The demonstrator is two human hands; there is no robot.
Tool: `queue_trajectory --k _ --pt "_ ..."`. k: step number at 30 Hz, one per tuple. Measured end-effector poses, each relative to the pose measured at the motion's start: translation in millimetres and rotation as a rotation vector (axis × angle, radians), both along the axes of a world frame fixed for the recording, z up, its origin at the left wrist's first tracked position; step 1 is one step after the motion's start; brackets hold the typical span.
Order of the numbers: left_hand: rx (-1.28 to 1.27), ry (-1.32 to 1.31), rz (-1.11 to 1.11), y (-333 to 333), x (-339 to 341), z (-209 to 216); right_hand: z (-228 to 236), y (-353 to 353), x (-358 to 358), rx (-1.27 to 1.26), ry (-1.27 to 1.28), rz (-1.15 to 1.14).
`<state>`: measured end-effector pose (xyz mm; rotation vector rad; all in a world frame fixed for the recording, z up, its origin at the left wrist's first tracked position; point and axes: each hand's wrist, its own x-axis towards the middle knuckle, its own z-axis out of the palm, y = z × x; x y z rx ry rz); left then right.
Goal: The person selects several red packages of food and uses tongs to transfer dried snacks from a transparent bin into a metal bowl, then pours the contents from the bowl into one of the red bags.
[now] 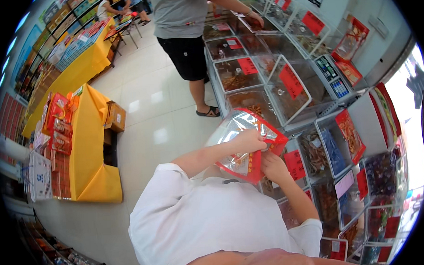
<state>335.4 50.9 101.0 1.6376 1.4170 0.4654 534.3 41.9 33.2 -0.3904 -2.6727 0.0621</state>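
Note:
A large red and clear plastic food bag (230,125) is held up in front of my chest, tilted, its shiny film catching the light. My left hand (250,140) is closed on the bag near its red edge, the fingers pinching the film. Just below and to the right, my right hand (273,167) grips the same red edge, fingers bent around it. The two hands are close together. Whether the bag's mouth is apart between them cannot be made out, and what is inside it is not plain.
Lidded clear bins (240,73) of dried goods with red labels fill the right side. A scale-like device (331,74) stands among them. A person in a grey shirt (180,17) reaches into a far bin. At left, a yellow-draped table (91,146) holds red packages and a white basket (40,176).

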Motion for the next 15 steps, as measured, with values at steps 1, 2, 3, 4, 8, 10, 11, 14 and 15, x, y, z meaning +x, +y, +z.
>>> queue_trajectory --k 1,2,3,4,8,10,11,14,15 --pt "0.098 0.084 -0.101 0 14 -1 -3 1 -2 -0.079 -0.002 -0.002" --pt "0.201 0.163 -0.198 -6 33 -3 -5 2 -1 -0.148 0.001 -0.012" --pt "0.309 0.239 -0.295 -12 53 -3 -4 -1 4 -0.235 0.016 -0.036" --pt "0.319 0.251 -0.384 -19 72 -4 -6 -5 10 -0.335 0.047 -0.099" --pt "0.334 0.233 -0.677 -54 125 8 -12 -36 57 -0.806 0.277 -0.366" --pt "0.418 0.211 -0.642 -54 131 2 -26 -54 80 -1.004 0.433 -0.502" --pt "0.471 0.193 -0.637 -52 135 3 -31 -65 94 -1.086 0.535 -0.578" --pt "0.438 0.184 -0.787 -62 145 20 -54 -87 122 -1.299 0.835 -0.728" --pt "0.418 0.175 -0.846 -65 151 21 -61 -95 129 -1.35 0.92 -0.756"
